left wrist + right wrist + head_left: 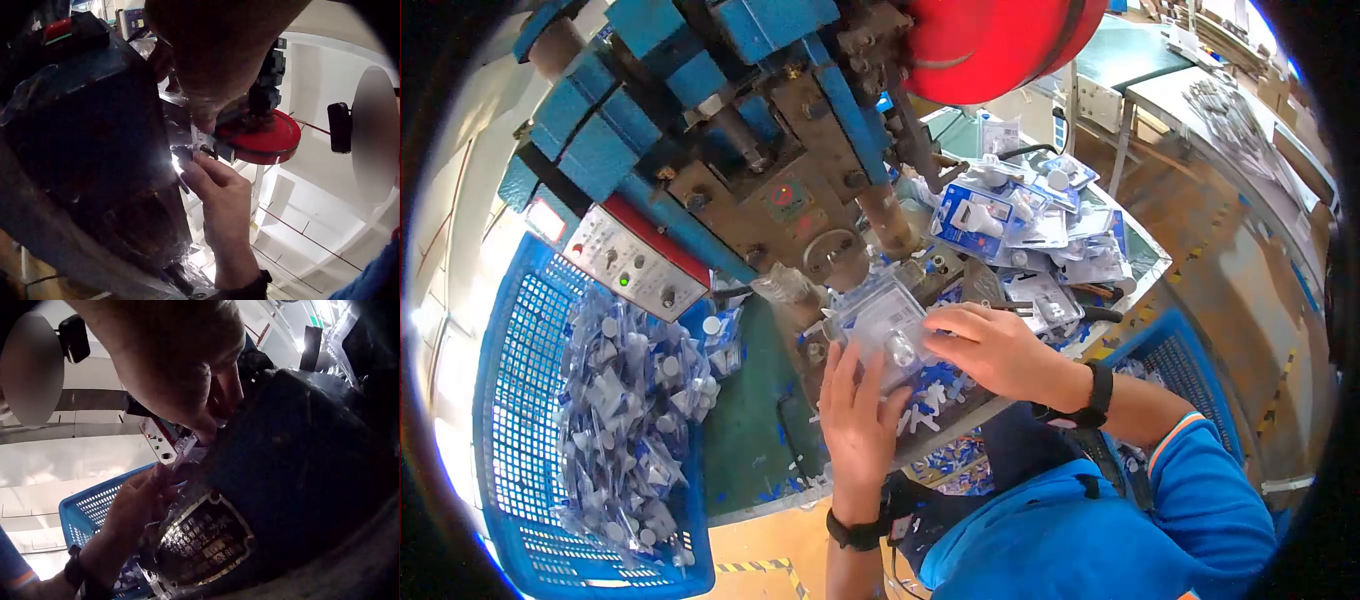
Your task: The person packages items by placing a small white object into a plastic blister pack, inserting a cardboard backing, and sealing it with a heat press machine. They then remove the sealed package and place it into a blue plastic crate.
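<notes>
A clear plastic blister pack lies under the press head, with a rounded clear bulge near its lower edge. At its left edge my left hand touches it with straight fingers, thumb spread below. From the right, my right hand pinches its edge between thumb and curled fingers. The left wrist view has the right hand at the pack's edge, with the left hand large above. In the right wrist view the left hand is at the other side, beside the clear plastic.
The blue press stands right before my hands, its control box at left. A blue basket holds many bagged pieces. Blue-and-white packs pile at right. Small white and blue pieces lie scattered beside the hands.
</notes>
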A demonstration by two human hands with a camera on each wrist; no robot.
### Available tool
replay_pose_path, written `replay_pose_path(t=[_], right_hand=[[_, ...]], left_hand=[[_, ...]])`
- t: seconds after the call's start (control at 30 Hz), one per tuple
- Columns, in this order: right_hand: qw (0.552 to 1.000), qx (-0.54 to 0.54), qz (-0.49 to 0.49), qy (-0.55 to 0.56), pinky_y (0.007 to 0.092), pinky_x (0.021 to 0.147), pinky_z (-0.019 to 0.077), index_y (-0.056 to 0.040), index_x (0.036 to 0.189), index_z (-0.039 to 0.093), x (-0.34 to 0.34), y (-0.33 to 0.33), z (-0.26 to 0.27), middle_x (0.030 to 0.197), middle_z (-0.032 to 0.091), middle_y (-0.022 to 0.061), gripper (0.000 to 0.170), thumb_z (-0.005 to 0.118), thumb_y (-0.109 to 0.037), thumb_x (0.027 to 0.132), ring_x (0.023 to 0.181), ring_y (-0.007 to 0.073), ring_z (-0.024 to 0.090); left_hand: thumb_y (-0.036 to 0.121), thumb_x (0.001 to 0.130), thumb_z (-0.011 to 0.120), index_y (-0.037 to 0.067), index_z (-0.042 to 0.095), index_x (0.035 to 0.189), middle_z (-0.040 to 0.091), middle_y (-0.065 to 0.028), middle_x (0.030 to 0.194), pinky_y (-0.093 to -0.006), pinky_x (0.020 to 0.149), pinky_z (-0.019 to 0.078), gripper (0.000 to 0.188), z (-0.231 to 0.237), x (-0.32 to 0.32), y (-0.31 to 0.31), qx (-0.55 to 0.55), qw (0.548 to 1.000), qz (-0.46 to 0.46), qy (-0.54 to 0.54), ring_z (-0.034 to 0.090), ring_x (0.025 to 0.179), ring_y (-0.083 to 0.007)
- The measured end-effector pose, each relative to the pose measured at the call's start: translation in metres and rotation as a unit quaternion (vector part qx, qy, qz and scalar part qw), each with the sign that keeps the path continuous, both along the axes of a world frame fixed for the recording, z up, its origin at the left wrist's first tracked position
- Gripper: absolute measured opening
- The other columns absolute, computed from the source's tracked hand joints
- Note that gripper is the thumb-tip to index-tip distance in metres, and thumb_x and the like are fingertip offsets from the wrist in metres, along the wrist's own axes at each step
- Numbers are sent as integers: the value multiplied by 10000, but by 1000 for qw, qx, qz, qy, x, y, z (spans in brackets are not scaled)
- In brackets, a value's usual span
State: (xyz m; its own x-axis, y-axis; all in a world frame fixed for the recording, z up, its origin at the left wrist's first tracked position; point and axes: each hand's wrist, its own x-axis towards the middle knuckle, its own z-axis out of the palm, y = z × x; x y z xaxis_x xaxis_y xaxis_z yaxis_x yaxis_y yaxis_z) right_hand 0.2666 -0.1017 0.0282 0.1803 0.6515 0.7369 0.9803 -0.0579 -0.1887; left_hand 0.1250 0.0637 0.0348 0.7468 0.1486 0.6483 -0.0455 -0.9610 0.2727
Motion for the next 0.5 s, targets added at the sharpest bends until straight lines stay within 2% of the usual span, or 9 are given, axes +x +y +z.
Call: replay_pose_path(t=[0.07, 0.17, 0.5], right_hand=[[1000, 9, -15, 2, 344, 783, 560, -11, 1011, 662, 1, 1, -2, 1104, 589, 98, 246, 656, -79, 775, 977, 260, 635], [1000, 19, -11, 3, 337, 787, 562, -10, 1007, 668, 4, 5, -6, 1103, 590, 93, 242, 662, -86, 777, 983, 249, 639], [1000, -6, -19, 5, 344, 803, 561, -4, 1029, 659, 6, 11, 0, 1118, 589, 97, 249, 636, -89, 796, 983, 255, 642]], left_hand=[[51, 754, 765, 33, 692, 1096, 584, -207, 1289, -470, 994, 463, 349, -6, -1, 4, -37, 999, -13, 2, 539, 1235, -424], [-13, 784, 719, 3, 679, 1128, 582, -212, 1315, -442, 1023, 453, 347, -5, 2, 5, -7, 1000, -16, 8, 534, 1262, -395], [-36, 797, 701, -3, 693, 1101, 578, -208, 1327, -423, 1022, 460, 305, -5, 8, 16, -49, 998, -33, 7, 539, 1264, -380]])
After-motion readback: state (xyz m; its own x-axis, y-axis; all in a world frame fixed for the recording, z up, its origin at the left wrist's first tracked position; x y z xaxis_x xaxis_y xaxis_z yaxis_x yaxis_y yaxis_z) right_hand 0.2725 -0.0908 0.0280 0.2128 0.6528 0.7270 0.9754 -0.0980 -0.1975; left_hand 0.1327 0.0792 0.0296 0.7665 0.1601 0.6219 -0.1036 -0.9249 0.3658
